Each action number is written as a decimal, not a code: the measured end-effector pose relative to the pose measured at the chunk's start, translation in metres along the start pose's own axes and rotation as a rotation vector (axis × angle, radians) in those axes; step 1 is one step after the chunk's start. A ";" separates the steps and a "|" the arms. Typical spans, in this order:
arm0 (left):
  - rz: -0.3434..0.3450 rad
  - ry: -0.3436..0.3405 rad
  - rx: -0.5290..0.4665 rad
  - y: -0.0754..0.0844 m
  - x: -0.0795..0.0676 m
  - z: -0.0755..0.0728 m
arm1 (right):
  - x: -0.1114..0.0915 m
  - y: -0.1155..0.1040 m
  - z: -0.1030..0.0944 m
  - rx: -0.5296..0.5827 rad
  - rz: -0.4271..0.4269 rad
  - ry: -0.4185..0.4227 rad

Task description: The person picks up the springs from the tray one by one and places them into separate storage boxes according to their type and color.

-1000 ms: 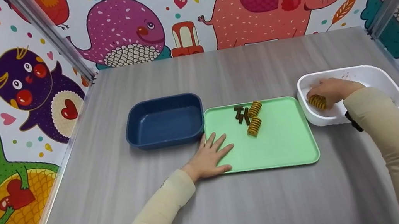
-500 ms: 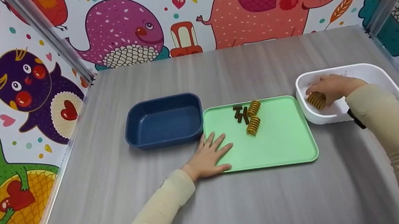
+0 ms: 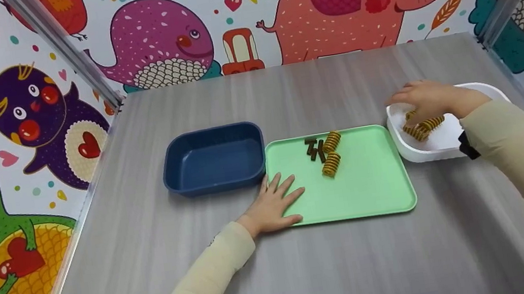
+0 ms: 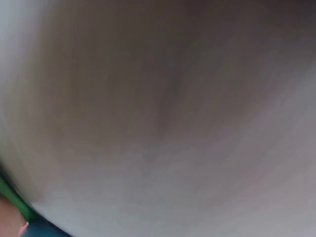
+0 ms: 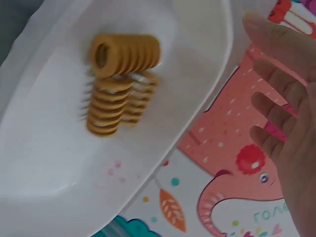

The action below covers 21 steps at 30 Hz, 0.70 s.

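Note:
My right hand (image 3: 432, 97) hovers over the white basin (image 3: 456, 145), its fingers loosely extended and holding nothing. Inside the basin lie yellow-brown coil springs (image 3: 426, 129), bunched near its left end. The right wrist view shows one coil spring (image 5: 126, 54) lying across others, with the hand (image 5: 291, 103) apart from them. Fingers spread, my left hand (image 3: 272, 204) rests on the left edge of the green tray (image 3: 366, 194). On that tray sit two more coil springs (image 3: 331, 164) and several short dark brown pieces (image 3: 312, 149).
A dark blue bin (image 3: 216, 166) stands left of the tray, close to its corner. The grey table (image 3: 155, 264) meets printed wall panels (image 3: 349, 1) at the back and left. In the left wrist view, mostly blurred tabletop (image 4: 173, 173) shows.
My right hand has let go of a coil spring in the white basin and lifted up, its fingers loosening. The left hand stays in place on the tray.

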State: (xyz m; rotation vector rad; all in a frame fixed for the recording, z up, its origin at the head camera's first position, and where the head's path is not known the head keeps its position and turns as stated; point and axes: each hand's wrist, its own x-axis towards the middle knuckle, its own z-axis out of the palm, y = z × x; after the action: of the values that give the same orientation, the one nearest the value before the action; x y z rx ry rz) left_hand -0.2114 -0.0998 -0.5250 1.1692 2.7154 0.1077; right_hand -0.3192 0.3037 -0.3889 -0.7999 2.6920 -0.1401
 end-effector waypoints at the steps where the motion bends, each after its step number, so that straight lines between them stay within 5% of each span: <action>1: -0.002 -0.002 0.002 0.000 0.000 0.000 | 0.002 -0.005 -0.001 -0.006 -0.020 0.010; 13: 0.002 0.006 -0.001 -0.001 -0.001 0.001 | 0.028 -0.053 0.016 -0.072 -0.328 0.093; 21: -0.002 -0.013 -0.001 -0.001 0.000 0.001 | 0.042 -0.072 0.031 -0.011 -0.361 0.065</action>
State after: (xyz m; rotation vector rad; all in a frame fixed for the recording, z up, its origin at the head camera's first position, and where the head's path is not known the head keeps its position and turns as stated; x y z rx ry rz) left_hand -0.2114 -0.1004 -0.5263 1.1627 2.7053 0.1011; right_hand -0.3047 0.2207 -0.4171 -1.2993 2.5814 -0.2385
